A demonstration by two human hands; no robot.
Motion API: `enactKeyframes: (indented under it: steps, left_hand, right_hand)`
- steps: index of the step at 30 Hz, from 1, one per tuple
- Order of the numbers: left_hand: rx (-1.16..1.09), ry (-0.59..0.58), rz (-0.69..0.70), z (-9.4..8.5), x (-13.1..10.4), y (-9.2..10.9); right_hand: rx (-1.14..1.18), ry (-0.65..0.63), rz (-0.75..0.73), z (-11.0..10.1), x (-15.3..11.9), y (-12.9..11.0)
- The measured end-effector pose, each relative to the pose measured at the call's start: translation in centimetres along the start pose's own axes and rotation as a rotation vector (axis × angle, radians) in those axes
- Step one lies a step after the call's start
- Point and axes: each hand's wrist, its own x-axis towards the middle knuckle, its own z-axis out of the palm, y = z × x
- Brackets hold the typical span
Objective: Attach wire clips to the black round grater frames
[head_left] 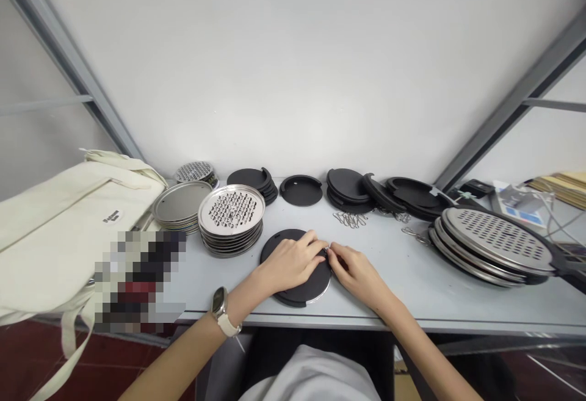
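Observation:
A black round disc (293, 294) with a raised rim part lies flat on the table before me. A strip of silvery edge shows at its lower right. My left hand (290, 260) rests across the disc, its bent fingers pressing near the right edge. At that same edge the thumb and fingers of my right hand (350, 270) are pinched together. A tiny shiny metal piece (326, 249) shows between the fingertips of both hands; its shape is mostly hidden. Just left stands a stack of round metal grater plates (232, 212).
Black discs (249, 179) sit in stacks along the wall, with wire clips (350, 219) in front. Handled graters (499, 239) are piled on the right. Plain metal plates (180, 202) and a cream bag (68, 224) occupy the left. The table's front edge (320, 321) runs below my wrists.

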Motion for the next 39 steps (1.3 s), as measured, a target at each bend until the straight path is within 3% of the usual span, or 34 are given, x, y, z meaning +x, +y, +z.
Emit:
enactKeyframes:
  steps: [39]
  left_hand:
    - [-0.012,-0.021,0.037,-0.41,-0.05,-0.1]
  right_hand:
    - [0.023,0.036,0.056,0.13,-0.16,-0.23]
